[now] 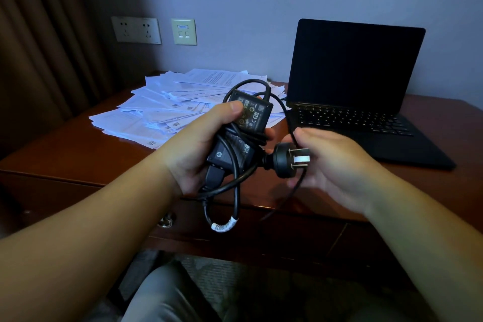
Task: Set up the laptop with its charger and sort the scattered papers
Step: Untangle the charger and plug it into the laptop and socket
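The left hand [198,149] gripped the black charger [248,123] with its cord looped around it, held up over the front of the tabletop [78,149], likely so the cord could be unwound. The right hand [337,165] pinched a thin loop of the cord [295,185] just beside the plug [287,158], probably to pull it free. The laptop [358,81] stood open and dark on the right, the papers [167,110] lay spread on the left, and 2 wall sockets [136,30] waited behind them.
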Motion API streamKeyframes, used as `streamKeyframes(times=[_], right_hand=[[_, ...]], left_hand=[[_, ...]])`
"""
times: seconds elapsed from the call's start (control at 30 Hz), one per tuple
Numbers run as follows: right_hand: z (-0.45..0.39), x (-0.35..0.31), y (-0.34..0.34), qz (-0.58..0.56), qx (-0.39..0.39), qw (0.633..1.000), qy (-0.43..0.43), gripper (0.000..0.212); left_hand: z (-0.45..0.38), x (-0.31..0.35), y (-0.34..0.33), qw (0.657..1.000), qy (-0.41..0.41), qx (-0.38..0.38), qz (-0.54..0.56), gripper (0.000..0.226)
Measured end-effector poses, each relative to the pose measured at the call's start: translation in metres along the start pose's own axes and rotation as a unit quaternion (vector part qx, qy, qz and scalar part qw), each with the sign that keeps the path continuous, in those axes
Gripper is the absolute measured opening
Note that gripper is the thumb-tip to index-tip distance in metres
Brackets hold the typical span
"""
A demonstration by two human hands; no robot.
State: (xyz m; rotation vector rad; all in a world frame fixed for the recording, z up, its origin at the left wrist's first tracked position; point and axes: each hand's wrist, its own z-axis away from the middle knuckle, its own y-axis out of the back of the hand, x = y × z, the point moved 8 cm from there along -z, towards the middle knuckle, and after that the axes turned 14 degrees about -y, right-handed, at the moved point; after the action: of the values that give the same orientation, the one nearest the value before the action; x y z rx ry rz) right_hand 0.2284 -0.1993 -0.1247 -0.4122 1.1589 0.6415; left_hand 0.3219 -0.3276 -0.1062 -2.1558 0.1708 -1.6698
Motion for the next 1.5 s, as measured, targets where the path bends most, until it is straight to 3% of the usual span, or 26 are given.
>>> streamKeyframes(times=[0.1, 0.3, 0.43, 0.67, 0.8, 0.9, 0.97, 1.03, 1.07, 1.27, 1.4, 1.5], right_hand=[[0.004, -0.024, 0.009, 0.101, 0.055, 0.989, 0.092, 0.022], [0.009, -0.051, -0.002, 0.027, -0.047, 0.989, 0.141, 0.029], [0.011, -0.051, -0.011, -0.015, -0.104, 0.986, 0.128, 0.03], [0.008, -0.05, -0.004, 0.018, -0.072, 0.985, 0.158, 0.022], [-0.001, -0.042, 0.014, 0.051, -0.002, 0.985, 0.167, 0.028], [-0.005, -0.033, 0.026, 0.104, 0.051, 0.982, 0.148, 0.035], [-0.006, -0.031, 0.032, 0.188, 0.084, 0.967, 0.149, 0.042], [-0.007, -0.029, 0.035, 0.285, 0.114, 0.94, 0.151, 0.048], [-0.007, -0.027, 0.037, 0.323, 0.125, 0.927, 0.146, 0.05], [-0.005, -0.012, 0.029, 0.46, 0.102, 0.877, 0.087, 0.031], [0.007, -0.021, 0.013, 0.425, 0.076, 0.887, 0.162, 0.036], [0.011, -0.031, 0.008, 0.41, 0.08, 0.885, 0.205, 0.038]], left_hand=[[0.0, -0.004, -0.003, 1.0, 0.011, -0.026, -0.006, 0.041], [0.001, -0.01, -0.016, 0.997, 0.027, -0.072, 0.017, 0.027], [0.003, -0.01, -0.024, 0.99, 0.027, -0.13, 0.046, 0.058], [0.005, -0.013, -0.02, 0.993, 0.034, -0.111, 0.035, 0.034], [0.008, -0.016, -0.02, 0.989, 0.041, -0.125, 0.064, 0.064], [0.007, -0.017, -0.016, 0.99, 0.041, -0.106, 0.084, 0.073], [0.005, -0.016, -0.013, 0.993, 0.038, -0.087, 0.072, 0.062], [0.003, -0.017, -0.003, 0.998, 0.036, -0.046, 0.036, 0.035], [0.002, -0.019, 0.004, 0.999, 0.032, -0.018, 0.02, 0.037], [-0.001, -0.03, 0.019, 0.998, 0.042, 0.045, 0.007, 0.035], [0.004, -0.035, 0.01, 0.998, 0.053, 0.03, 0.01, 0.043], [0.003, -0.037, 0.005, 0.998, 0.063, 0.009, 0.006, 0.035]])
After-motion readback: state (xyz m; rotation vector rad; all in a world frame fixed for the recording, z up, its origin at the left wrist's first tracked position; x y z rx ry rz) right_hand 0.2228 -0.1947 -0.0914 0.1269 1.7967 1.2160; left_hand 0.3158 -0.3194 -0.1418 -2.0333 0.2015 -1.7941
